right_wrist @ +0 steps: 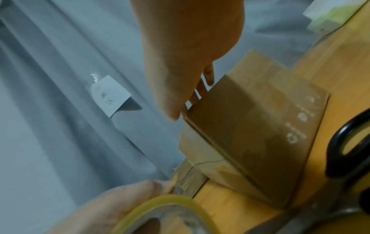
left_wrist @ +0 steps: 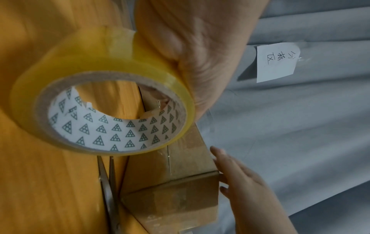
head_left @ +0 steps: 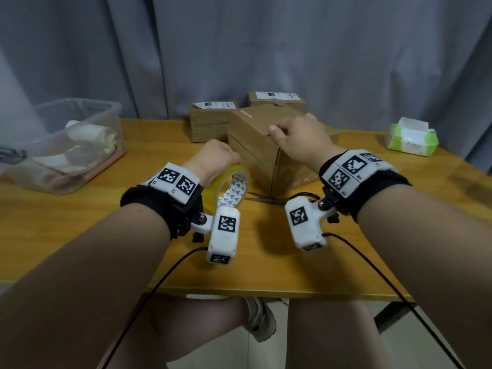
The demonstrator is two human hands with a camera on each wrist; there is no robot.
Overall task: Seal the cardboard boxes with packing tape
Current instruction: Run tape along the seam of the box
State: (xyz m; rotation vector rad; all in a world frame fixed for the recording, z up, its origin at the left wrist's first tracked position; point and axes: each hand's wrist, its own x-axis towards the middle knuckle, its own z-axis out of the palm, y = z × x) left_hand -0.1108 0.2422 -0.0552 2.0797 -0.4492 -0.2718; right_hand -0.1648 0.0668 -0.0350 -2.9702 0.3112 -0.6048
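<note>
"Free" on tissue pack (head_left: 412, 140); handwritten "分拣区" on curtain note (left_wrist: 277, 64).

Wooden table (head_left: 80, 222) bears boxes (head_left: 255, 145), scissors (head_left: 266, 199), bin (head_left: 66, 145).

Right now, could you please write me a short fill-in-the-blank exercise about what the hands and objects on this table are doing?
1. The left hand grips a roll of yellow ____.
2. The right hand rests on top of the nearest ____ box.
3. The scissors lie on the wooden ____, right beside that box.
4. At the table's left end stands a clear ____ bin.

Missing words: packing tape; cardboard; table; plastic
</note>
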